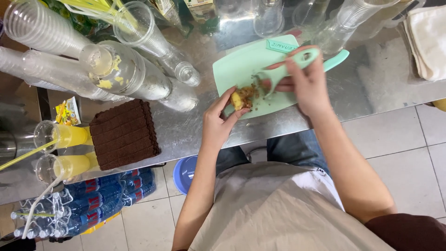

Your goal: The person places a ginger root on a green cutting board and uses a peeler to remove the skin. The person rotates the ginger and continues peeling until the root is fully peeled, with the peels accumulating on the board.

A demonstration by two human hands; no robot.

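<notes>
left hand (217,124): ours, fingers pinched shut on a small yellow fruit piece (237,100), holding it down at the near edge of the mint cutting board (241,65).
right hand (304,81): ours, fingers closed around the handle of a mint green peeler (288,69), head pointing left toward the fruit piece.
fruit piece location: on the board's near-left part, just beside a heap of brownish peelings (253,93); the peeler head sits over that heap, touching or nearly, we cannot tell which.
board: lies on the steel worktop (195,130), near its front edge.
how we do it well (judgement): we keep the left fingertips behind the blade path, stroke away from them, turn the piece a little after each stroke, press lightly so only skin comes off.
risk (judgement): piece is small and likely slippery, so we hold it low on the board.
nearby: brown folded cloth (123,135) to the left, clear plastic cup stacks (60,69) lying behind it, two cups of yellow juice (67,137) at far left, well apart from the hands.
</notes>
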